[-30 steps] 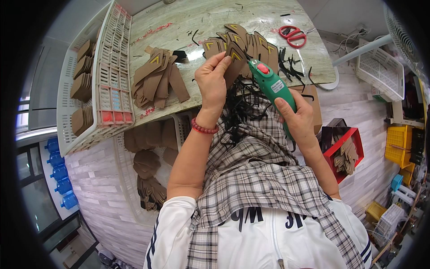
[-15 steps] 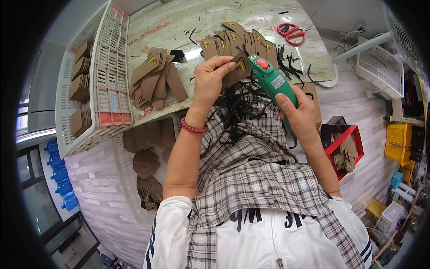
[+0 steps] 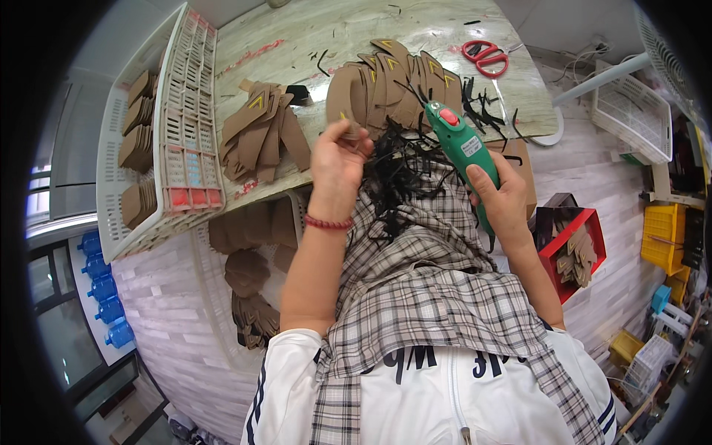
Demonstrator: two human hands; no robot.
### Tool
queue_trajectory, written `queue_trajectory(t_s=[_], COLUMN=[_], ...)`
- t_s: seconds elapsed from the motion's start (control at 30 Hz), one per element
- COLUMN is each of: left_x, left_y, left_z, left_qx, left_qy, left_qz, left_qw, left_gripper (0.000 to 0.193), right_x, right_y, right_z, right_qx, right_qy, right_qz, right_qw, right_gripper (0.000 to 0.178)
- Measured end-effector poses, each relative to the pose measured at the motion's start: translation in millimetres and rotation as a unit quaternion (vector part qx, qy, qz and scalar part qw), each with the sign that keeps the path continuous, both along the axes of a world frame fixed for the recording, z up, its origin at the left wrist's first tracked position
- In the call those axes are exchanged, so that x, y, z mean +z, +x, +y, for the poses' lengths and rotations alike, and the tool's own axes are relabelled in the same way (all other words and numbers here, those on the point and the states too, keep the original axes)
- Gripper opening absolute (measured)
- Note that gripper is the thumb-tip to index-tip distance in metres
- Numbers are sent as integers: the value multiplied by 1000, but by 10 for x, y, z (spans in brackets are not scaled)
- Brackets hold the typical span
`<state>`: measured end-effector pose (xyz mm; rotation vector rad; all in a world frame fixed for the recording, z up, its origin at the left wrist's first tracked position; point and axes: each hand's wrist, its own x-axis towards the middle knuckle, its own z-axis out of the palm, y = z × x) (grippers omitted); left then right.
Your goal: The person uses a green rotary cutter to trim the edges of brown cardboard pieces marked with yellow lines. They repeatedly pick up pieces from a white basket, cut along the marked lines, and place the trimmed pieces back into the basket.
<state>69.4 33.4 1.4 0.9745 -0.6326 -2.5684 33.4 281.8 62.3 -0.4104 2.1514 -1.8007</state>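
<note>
My right hand point(image 3: 498, 194) grips a green electric hand cutter point(image 3: 464, 142) with a red button, its tip pointing up and left over the table edge. Further left, my left hand point(image 3: 340, 157) is raised and blurred, fingers curled at the lower end of a brown fabric piece point(image 3: 341, 93) with a yellow mark. That piece overlaps the left side of a fanned pile of similar brown pieces point(image 3: 393, 78), some with yellow chevrons. Black trimmed strips point(image 3: 397, 159) lie heaped on my checked apron and at the table edge between my hands.
Red-handled scissors point(image 3: 486, 58) lie at the table's far right. Another brown stack point(image 3: 259, 133) is on the left, beside a white plastic crate point(image 3: 185, 111) holding more pieces. A red box point(image 3: 586, 233) with brown pieces stands low right, and a fan point(image 3: 664, 63) stands beyond it.
My left hand has moved left and down from the cutter's tip, bringing the brown piece onto the pile's left side. The cutter in my right hand has shifted slightly right and down.
</note>
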Motion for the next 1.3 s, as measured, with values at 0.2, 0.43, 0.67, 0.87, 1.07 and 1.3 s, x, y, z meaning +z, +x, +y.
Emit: queue_trajectory(t_s=[0.2, 0.43, 0.67, 0.87, 1.07, 1.3], left_x=[136, 252, 254, 271, 331, 400], left_y=[34, -11, -29, -37, -17, 3], left_z=[331, 323, 313, 283, 175, 47], left_qx=[-96, -56, -65, -92, -123, -151], left_qy=[45, -145, -176, -200, -258, -323], left_qz=[96, 161, 165, 153, 127, 108], left_qw=[990, 975, 968, 963, 950, 928], left_gripper=[13, 12, 13, 13, 11, 10], right_x=[-58, -10, 15, 85, 58, 69], right_y=[74, 147, 125, 121, 72, 49], right_z=[68, 66, 70, 78, 150, 176], right_qx=[2, 13, 24, 28, 53, 84], right_qy=[24, 31, 41, 29, 57, 83], right_qz=[-6, -4, 20, -2, 21, 65], right_qw=[1000, 999, 999, 999, 997, 991], right_gripper=[36, 36, 36, 36, 38, 41])
